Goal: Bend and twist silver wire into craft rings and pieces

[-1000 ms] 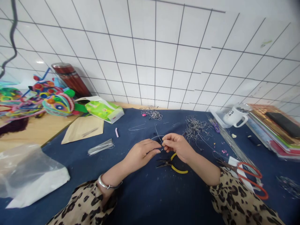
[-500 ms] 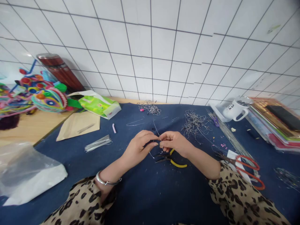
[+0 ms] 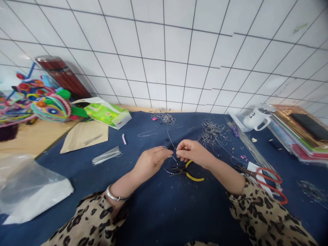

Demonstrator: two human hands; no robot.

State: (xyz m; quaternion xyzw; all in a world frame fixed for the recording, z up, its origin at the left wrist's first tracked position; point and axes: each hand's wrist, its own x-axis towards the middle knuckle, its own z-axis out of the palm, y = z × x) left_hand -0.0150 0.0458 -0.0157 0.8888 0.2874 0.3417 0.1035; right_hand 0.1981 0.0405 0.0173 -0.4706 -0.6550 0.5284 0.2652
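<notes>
My left hand [image 3: 151,160] is closed in a pinch on a thin silvery wire [image 3: 168,172], which curves out below the fingers. A few tiny pink beads show on the wire behind the knuckles. My right hand [image 3: 193,153] is just to the right, thumb and fingertips pressed together; whatever is in them is too small to make out. A small gap separates the two hands. Another thin wire [image 3: 171,137] runs from beyond toward the right fingertips. Below the hands lie pliers [image 3: 190,175] with yellow handles.
A tangle of wire [image 3: 214,133] lies beyond my right hand, a smaller tangle [image 3: 165,118] farther back. Orange-handled scissors [image 3: 269,177] and a white mug [image 3: 257,119] are right. A wire bundle [image 3: 107,156], brown paper bag [image 3: 82,136] and plastic bag [image 3: 38,191] are left.
The hands were together at the fingertips and have now drawn slightly apart. My left hand has turned over more, palm down, with the wire still in it.
</notes>
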